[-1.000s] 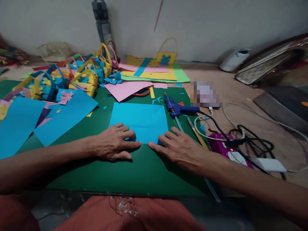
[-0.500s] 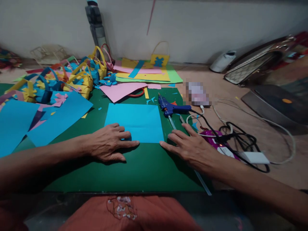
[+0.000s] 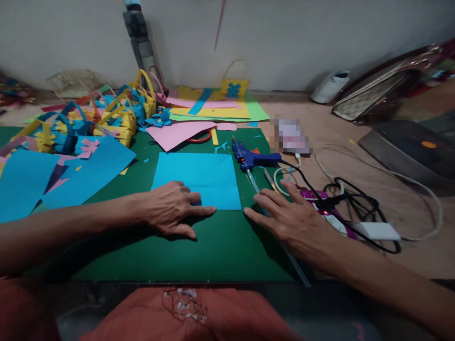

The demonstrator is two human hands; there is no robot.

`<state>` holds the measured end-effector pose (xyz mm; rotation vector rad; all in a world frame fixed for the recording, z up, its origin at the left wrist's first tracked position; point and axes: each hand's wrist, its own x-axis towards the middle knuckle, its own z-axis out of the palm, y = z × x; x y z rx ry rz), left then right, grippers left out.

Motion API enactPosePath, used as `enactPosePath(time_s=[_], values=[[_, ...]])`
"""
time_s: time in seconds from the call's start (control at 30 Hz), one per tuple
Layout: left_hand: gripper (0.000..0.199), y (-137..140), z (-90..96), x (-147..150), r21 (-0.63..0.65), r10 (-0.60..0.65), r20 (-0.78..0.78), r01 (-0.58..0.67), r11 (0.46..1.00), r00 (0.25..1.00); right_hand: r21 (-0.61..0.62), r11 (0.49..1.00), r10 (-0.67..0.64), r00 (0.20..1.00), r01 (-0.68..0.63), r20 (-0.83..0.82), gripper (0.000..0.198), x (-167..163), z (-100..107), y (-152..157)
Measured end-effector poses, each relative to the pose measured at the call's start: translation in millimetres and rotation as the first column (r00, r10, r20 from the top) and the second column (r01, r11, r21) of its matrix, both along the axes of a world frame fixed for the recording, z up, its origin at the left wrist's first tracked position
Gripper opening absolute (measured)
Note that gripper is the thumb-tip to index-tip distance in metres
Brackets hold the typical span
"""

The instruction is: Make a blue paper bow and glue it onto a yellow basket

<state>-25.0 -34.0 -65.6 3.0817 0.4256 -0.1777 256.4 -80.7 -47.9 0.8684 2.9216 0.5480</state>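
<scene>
A blue sheet of paper [image 3: 199,173] lies on the green mat [image 3: 156,263], with a faint crease across it. My left hand [image 3: 174,208] rests on the sheet's lower left part, fingers spread, its index finger along the near edge. Just off the near right corner is my right hand [image 3: 284,213], open, its fingertips apart from the paper. That hand is over a long clear glue stick [image 3: 293,258] fed into a blue glue gun [image 3: 249,158]. Beside the gun lies a cutter [image 3: 270,180], partly hidden by my fingers.
Small paper baskets [image 3: 117,123] and loose blue sheets [image 3: 92,180] crowd the left. Pink paper [image 3: 179,135] partly covers red-handled scissors [image 3: 201,138]. Stacked coloured sheets [image 3: 258,109] lie at the back. Right are a phone [image 3: 291,136], a purple power strip [image 3: 314,195] and tangled cables [image 3: 355,203].
My left hand has slid slightly right along the near edge of the blue sheet. My right hand has shifted a little right, away from the corner.
</scene>
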Motion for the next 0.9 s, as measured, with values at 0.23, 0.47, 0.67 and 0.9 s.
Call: enactPosePath(time_s=[0.23, 0.47, 0.67, 0.9], values=[[0.064, 0, -2.9, 0, 0.003, -0.015, 0.043, 0.015, 1.0, 0.999, -0.132, 0.985, 0.113, 0.993, -0.116, -0.029, 0.038, -32, -9, 4], [0.059, 2, -7.1, -5, -0.003, -0.033, 0.092, 0.033, 0.999, 0.995, -0.166, 0.983, 0.077, 0.997, -0.077, -0.012, 0.04, -29, -15, 5], [0.055, 1, -9.1, -13, -0.003, -0.024, 0.159, 0.025, 1.0, 0.987, -0.165, 0.983, 0.083, 0.997, -0.082, -0.002, 0.043, -29, -12, 6], [0.05, 0, -9.6, -30, -0.001, -0.007, 0.174, 0.007, 1.0, 0.985, -0.149, 0.985, 0.086, 0.996, -0.087, -0.009, 0.043, -30, -13, 7]])
